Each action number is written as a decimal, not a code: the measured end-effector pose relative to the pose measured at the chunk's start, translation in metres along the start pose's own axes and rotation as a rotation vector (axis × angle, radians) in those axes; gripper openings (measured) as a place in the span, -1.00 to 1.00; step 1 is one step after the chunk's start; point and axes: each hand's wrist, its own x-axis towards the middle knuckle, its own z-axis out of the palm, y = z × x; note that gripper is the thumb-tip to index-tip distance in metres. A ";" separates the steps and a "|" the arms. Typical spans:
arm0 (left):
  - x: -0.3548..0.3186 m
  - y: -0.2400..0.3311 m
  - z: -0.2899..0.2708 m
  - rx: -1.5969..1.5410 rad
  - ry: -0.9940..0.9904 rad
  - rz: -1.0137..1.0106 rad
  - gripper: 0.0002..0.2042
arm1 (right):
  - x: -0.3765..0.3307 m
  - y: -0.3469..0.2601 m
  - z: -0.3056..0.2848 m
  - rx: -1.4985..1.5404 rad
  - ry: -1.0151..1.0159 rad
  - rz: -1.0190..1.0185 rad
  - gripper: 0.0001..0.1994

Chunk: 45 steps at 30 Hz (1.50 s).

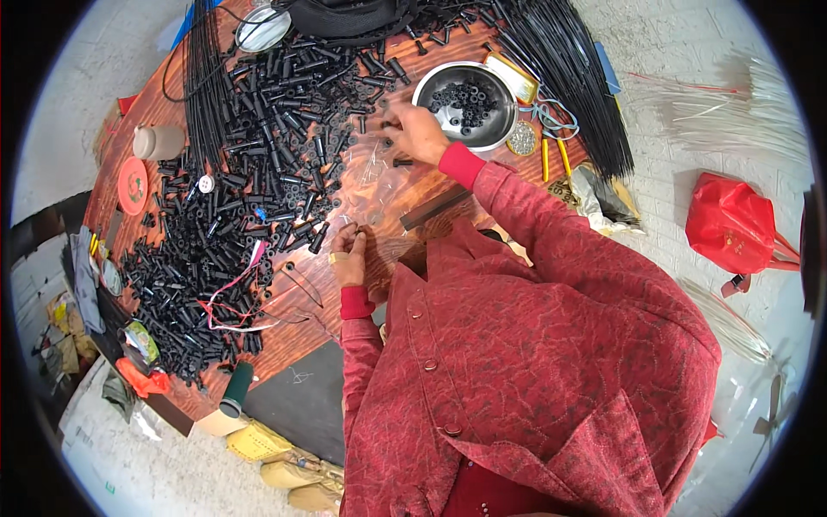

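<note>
Wears a long-sleeved jacket [551, 336] in mottled dark red, broken by darker flecks and thin, pale, crackle-like lines. Carries a row of round, shiny-rimmed buttons [430, 365] down the front. Ends each sleeve [521, 200] in a snug, plain cuff [462, 165] — brighter red than the patterned cloth. Shows a deep-red inner garment [489, 495] low in view — dotted with small pale specks. Has a yellowish band [338, 257] on the left hand [350, 270].

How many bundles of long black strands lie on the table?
2: the left bundle, beside the pile of black parts; the right bundle, right of the metal bowl. Others may be hidden.
</note>
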 end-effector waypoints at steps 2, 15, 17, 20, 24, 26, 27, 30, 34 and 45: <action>-0.001 0.000 0.000 0.005 0.008 -0.014 -0.69 | -0.014 -0.003 0.002 -0.109 -0.027 -0.060 -0.72; -0.002 -0.002 0.001 0.002 0.004 -0.006 -0.70 | -0.031 -0.013 -0.019 -0.270 -0.009 -0.318 -0.73; -0.003 -0.002 -0.001 -0.010 0.018 0.007 -0.70 | -0.034 -0.026 -0.059 -0.287 0.050 -0.208 -0.72; -0.006 0.010 0.005 -0.003 0.039 0.019 -0.71 | -0.032 0.008 -0.085 -0.387 0.127 -0.161 -0.71; -0.005 0.019 0.006 0.021 0.027 -0.001 -0.71 | -0.015 0.001 -0.062 -0.379 0.180 -0.354 -0.78; 0.002 0.005 0.000 0.052 0.005 0.012 -0.71 | 0.006 -0.005 -0.025 -0.547 0.124 -0.451 -0.82; 0.001 0.001 -0.002 0.059 0.005 0.017 -0.71 | 0.017 -0.007 -0.008 -0.681 0.093 -0.480 -0.84; 0.002 -0.006 -0.002 0.015 -0.008 -0.002 -0.71 | 0.045 0.009 0.029 -0.870 0.050 -0.423 -0.85; -0.002 -0.007 0.002 0.041 0.046 0.046 -0.72 | 0.049 0.006 0.028 -0.755 -0.124 -0.286 -0.84; 0.001 -0.002 0.000 0.002 -0.017 0.013 -0.72 | 0.066 0.001 0.027 -0.547 -0.114 0.022 -0.56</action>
